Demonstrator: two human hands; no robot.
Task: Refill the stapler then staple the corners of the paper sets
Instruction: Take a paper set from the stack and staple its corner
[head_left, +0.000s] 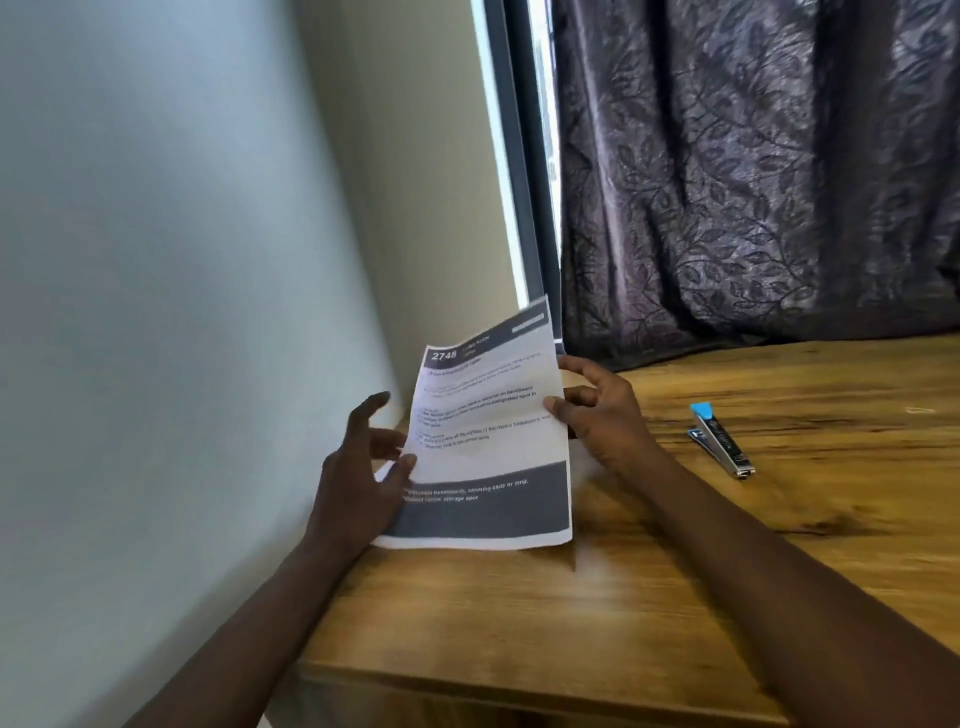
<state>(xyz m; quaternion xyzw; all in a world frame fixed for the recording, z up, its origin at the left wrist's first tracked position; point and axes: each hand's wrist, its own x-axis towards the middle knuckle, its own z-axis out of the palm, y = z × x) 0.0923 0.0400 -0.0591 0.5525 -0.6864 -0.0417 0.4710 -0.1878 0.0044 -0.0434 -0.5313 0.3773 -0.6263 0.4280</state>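
Note:
A printed paper set (485, 436) with dark header and footer bands stands nearly upright, its bottom edge resting on the wooden table (649, 597). My left hand (363, 467) holds its left edge, thumb on the front and fingers partly spread. My right hand (597, 410) grips the right edge, thumb on the front and fingers behind. A small stapler (719, 439), black and silver with a blue end, lies on the table to the right of my right hand, apart from both hands.
A pale wall (182, 312) runs along the table's left side. A dark patterned curtain (753, 182) hangs behind the table's far edge, beside a window frame (524, 156). The table's front edge (519, 686) is close to me.

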